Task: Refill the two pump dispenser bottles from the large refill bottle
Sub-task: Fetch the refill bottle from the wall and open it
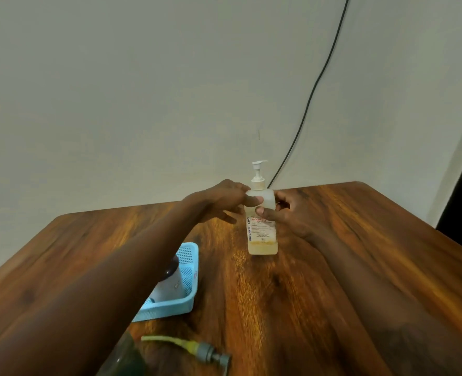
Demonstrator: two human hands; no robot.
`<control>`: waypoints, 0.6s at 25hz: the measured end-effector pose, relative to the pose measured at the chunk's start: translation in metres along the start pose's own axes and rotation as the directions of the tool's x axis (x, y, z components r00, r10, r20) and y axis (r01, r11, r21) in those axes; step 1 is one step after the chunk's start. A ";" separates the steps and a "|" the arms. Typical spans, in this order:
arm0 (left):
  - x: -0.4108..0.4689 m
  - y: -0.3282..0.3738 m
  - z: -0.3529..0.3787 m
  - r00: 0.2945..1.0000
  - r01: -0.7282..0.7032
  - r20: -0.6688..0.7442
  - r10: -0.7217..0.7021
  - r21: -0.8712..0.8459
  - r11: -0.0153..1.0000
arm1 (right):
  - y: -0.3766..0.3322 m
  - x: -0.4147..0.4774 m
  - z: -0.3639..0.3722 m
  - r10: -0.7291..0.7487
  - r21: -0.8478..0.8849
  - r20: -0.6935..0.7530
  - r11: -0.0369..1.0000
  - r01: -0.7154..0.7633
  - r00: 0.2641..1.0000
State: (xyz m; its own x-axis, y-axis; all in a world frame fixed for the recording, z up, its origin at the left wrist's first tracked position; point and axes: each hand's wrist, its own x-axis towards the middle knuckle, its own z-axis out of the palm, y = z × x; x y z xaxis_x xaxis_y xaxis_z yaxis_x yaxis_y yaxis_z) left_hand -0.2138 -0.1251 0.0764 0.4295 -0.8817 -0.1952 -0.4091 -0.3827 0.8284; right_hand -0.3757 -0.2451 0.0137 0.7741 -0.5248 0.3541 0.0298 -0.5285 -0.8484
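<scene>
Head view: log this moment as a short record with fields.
surface: wooden table
held item: pump bottle, upright, pump head on, pale liquid low in it
left hand: fingers on the bottle's shoulder
right hand: gripping the bottle's side
basket: blue basket left of the bottle, a white container lying in it
near edge: loose grey pump head with tube lying on the table, beside a dark bottle
background: black cable on the wall
</scene>
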 end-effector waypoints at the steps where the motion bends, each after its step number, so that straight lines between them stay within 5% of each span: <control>1: -0.020 0.000 0.004 0.999 -0.037 -0.008 0.036 -0.035 0.999 | -0.015 -0.016 0.001 -0.026 0.015 -0.003 1.000 0.026 1.000; 8: -0.140 -0.027 0.019 0.972 -0.233 -0.101 0.213 -0.266 0.935 | -0.086 -0.099 0.016 -0.123 0.091 0.057 0.989 0.117 0.991; 15: -0.198 -0.043 0.003 0.939 -0.330 -0.154 0.307 -0.157 0.931 | -0.114 -0.128 0.034 -0.161 0.205 0.264 0.973 0.108 0.951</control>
State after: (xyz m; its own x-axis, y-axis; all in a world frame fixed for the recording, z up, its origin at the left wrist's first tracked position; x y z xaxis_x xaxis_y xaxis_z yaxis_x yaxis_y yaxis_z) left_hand -0.2836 0.0651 0.0775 0.4018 -0.9031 0.1517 -0.3963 -0.0221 0.9179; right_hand -0.4567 -0.0949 0.0517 0.8981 -0.2380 0.3699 0.2425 -0.4338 -0.8678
